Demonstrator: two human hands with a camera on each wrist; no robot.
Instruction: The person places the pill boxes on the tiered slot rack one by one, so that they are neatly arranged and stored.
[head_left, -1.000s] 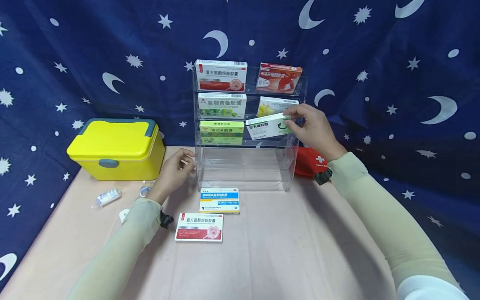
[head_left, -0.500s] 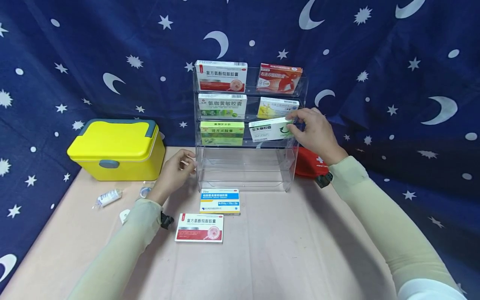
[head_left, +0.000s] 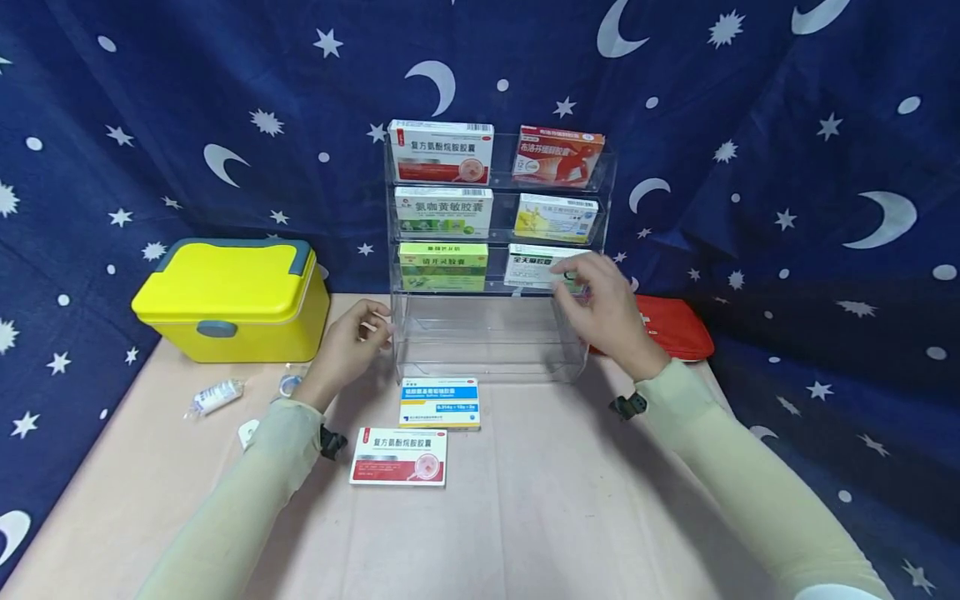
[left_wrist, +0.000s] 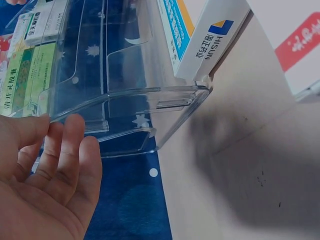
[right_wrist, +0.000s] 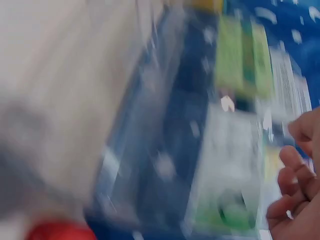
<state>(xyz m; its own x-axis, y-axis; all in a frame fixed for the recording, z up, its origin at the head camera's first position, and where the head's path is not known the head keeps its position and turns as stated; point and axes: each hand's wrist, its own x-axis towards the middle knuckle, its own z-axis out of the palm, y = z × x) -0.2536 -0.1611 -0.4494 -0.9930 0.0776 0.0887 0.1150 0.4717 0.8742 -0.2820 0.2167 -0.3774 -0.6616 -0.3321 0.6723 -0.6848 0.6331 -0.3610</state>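
Observation:
A clear tiered display rack stands on the table with medicine boxes on its upper tiers. My left hand is at the rack's left side, thumb and fingertips pinching its side edge. In the left wrist view the thumb lies right at that clear edge. A white and green medicine box sits in the third tier on the right. My right hand is in front of this box and covers its right part, fingers loosely bent and holding nothing. The right wrist view is blurred, with the fingers beside the box.
A blue-white box and a red-white box lie before the rack. The yellow case stands at left, near a wrapped roll. Behind my right wrist lies a red first-aid pouch. A starry curtain hangs behind.
The white and green box went from tilted in my right hand to seated in the third tier. My right hand let go and moved down and left. The left hand stayed.

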